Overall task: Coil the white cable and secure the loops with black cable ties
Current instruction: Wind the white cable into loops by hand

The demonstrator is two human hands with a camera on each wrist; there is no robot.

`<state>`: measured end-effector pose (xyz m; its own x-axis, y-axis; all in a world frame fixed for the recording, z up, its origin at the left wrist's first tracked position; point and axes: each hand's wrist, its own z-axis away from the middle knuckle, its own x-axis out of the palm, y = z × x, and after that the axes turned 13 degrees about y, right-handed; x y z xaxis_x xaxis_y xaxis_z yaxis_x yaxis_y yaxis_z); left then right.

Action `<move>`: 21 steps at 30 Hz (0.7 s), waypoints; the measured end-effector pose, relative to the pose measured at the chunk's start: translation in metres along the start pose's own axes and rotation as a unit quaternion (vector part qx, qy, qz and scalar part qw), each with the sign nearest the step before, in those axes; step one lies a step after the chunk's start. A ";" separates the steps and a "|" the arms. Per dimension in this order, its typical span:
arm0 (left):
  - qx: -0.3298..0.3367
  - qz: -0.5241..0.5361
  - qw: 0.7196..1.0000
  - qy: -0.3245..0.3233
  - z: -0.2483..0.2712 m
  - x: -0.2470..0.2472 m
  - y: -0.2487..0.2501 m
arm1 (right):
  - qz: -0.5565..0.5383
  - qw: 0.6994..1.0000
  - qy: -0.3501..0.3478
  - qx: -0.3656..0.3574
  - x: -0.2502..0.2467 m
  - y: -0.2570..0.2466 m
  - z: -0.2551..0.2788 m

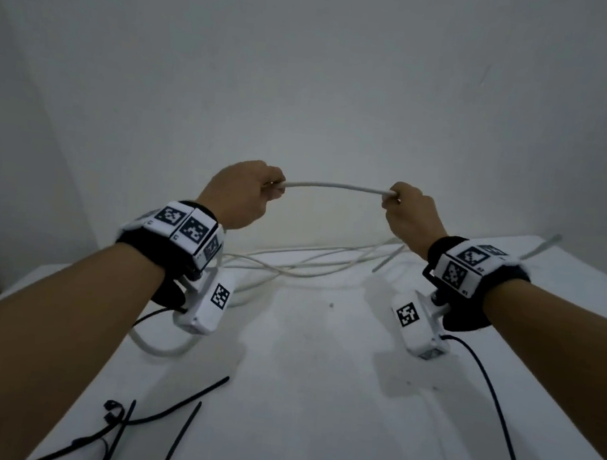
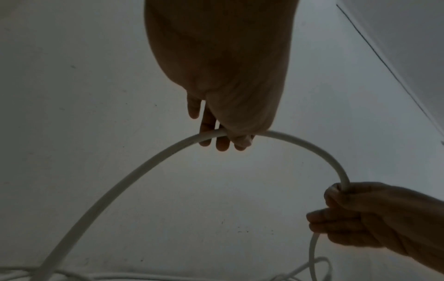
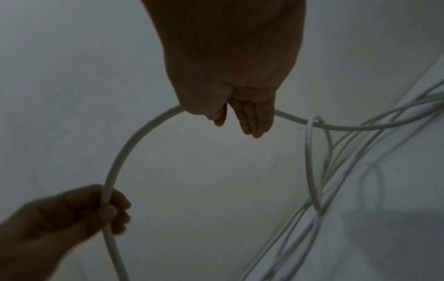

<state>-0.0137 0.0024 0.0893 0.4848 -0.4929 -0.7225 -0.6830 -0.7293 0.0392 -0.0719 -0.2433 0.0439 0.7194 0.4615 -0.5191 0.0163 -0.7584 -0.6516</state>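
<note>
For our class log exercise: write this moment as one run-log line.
left hand: grips white cable | right hand: grips it too | span: raised | black cable ties: untouched on table

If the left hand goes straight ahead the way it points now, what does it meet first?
Probably the pale wall. The left hand, gripping the white cable, points away from the person; nothing else shows ahead of it, though depth is unclear.

Mid-table [image 1: 331, 403] was bare, open lane between both forearms. Loose white cable [image 1: 290, 262] loops cluttered the far edge against the wall [image 1: 311, 79]. Black cable ties [image 1: 176, 404] lay scattered near-left. A dark cord [image 1: 493, 410] trailed across the near-right side.
</note>
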 end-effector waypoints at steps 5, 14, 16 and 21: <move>-0.052 0.053 0.996 0.053 0.005 -0.003 -0.008 | -0.155 0.988 0.001 0.021 -0.012 -0.018 -0.012; -0.032 0.037 0.994 0.101 -0.007 0.005 -0.011 | 0.169 0.980 -0.081 -0.065 -0.016 -0.018 -0.044; -0.016 0.041 0.990 0.130 -0.010 0.010 -0.011 | 0.149 0.983 -0.098 -0.032 -0.013 -0.016 -0.052; -0.045 0.103 0.976 0.187 -0.018 0.012 -0.014 | -0.171 0.983 -0.041 0.045 -0.017 -0.031 -0.076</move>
<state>0.0111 -0.0016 0.0925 0.5193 -0.7603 -0.3903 -0.7445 -0.6267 0.2301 -0.0317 -0.2629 0.1146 0.6244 0.7209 -0.3008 0.1839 -0.5099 -0.8403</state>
